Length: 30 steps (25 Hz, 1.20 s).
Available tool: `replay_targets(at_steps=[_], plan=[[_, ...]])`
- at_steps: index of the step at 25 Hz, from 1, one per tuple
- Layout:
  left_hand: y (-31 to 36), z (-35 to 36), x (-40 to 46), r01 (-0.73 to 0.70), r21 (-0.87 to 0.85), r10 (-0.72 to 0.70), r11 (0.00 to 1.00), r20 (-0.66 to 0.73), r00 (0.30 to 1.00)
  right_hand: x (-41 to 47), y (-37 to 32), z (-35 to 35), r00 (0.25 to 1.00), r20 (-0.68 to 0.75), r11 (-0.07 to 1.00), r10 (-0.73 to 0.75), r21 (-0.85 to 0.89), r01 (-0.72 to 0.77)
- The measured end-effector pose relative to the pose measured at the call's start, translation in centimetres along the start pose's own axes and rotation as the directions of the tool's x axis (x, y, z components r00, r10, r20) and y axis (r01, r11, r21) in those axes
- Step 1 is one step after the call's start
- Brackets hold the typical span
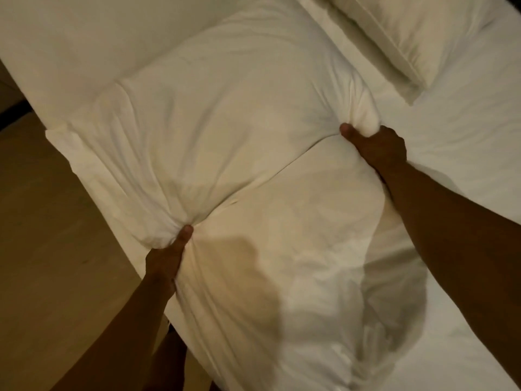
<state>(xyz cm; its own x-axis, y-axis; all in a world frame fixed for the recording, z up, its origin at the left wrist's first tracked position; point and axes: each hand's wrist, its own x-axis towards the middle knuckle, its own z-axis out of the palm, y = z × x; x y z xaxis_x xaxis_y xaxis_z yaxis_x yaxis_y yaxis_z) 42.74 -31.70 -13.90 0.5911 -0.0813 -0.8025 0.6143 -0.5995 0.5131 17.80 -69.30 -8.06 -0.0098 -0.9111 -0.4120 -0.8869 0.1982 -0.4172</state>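
Note:
A large white pillow [225, 117] lies across the bed, partly inside a white pillowcase [282, 249] that bunches toward me. My left hand [166, 258] grips the pillow's near left corner through the cloth, thumb on top. My right hand [375, 145] grips the right corner the same way, with the fabric gathered into folds under its thumb. A seam line runs between the two hands. The fingers of both hands are hidden under the cloth.
A second white pillow [408, 38] lies at the top right on the white bed sheet [465, 136]. The bed's left edge runs diagonally, with a light wooden floor [56, 249] beside it. A white headboard or wall [84, 38] is at the top left.

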Motion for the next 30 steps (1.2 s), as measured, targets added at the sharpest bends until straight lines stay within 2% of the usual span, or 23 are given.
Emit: replay_targets(at_steps=[4,9,12,16,19,21,23,27,30], plan=[[1.2,-1.2,-3.0,-0.017,-0.135,0.035,0.991,0.134,0.99,-3.9,-1.5,-1.9,0.998,-0.046,0.999,-0.05,-0.014,0.049],[2.5,-5.5,-4.9,0.081,-0.251,0.02,0.964,0.376,0.926,-10.6,-4.9,-5.2,0.994,-0.106,0.992,0.034,0.124,-0.021],[6.9,-9.1,-7.9,0.051,-0.23,0.042,0.972,0.381,0.923,-15.0,-7.1,-6.5,0.989,-0.127,0.981,0.076,0.189,-0.052],[16.3,-16.6,-8.2,-0.093,-0.143,0.137,0.985,0.337,0.931,-20.6,-11.4,-6.0,0.98,-0.104,0.928,0.17,0.352,-0.124],[25.6,-22.5,-6.0,-0.217,-0.073,0.227,0.974,0.417,0.88,-24.6,-16.9,-4.8,0.973,-0.095,0.859,0.208,0.493,-0.136],[31.0,-25.6,-4.3,-0.311,0.013,0.278,0.95,0.413,0.867,-27.1,-20.8,-3.9,0.968,-0.113,0.835,0.222,0.535,-0.129],[36.9,-29.5,-3.2,-0.392,0.021,0.348,0.92,0.415,0.841,-29.8,-25.0,-2.2,0.96,-0.122,0.801,0.251,0.583,-0.136],[46.4,-35.4,-0.8,-0.511,0.01,0.458,0.859,0.427,0.779,-33.6,-34.0,1.1,0.942,-0.159,0.756,0.294,0.642,-0.127],[51.8,-37.0,2.2,-0.561,0.078,0.474,0.824,0.446,0.759,-34.3,-38.8,2.9,0.926,-0.187,0.713,0.329,0.692,-0.114]])
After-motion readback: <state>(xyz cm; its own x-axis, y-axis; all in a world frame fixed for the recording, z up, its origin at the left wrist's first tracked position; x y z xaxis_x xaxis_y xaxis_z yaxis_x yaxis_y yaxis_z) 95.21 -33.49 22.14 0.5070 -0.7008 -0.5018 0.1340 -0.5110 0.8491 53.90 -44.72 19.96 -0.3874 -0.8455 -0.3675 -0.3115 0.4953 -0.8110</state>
